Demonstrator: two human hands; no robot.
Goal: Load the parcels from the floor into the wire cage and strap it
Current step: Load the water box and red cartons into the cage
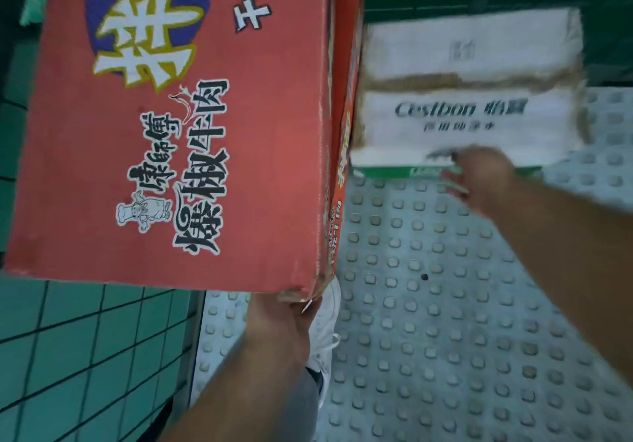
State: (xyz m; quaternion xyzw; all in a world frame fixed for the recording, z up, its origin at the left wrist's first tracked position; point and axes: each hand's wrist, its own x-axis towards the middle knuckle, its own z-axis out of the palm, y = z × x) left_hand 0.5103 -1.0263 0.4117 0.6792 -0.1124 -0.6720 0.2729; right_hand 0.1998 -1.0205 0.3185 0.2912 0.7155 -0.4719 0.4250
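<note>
- Studded pale floor point(428, 339) on the right, green tiles behind black wire mesh point(68, 356) on the left (I'd guess that's the cage side, can't be sure).
- The left hand point(284, 318) holds the red carton point(178, 126) by its near bottom corner. The carton's up off the floor, tilted, filling the left half of the view.
- The right hand point(479, 174) is out at the near edge of the white carton point(469, 116), which sits on the floor just beside the red one. It's too blurry to tell if it's gripping or only touching.
- Looks like mid-loading to me, with strapping a long way off. The next move probably needs both hands on one box, because that one-corner hold looks sketchy.
</note>
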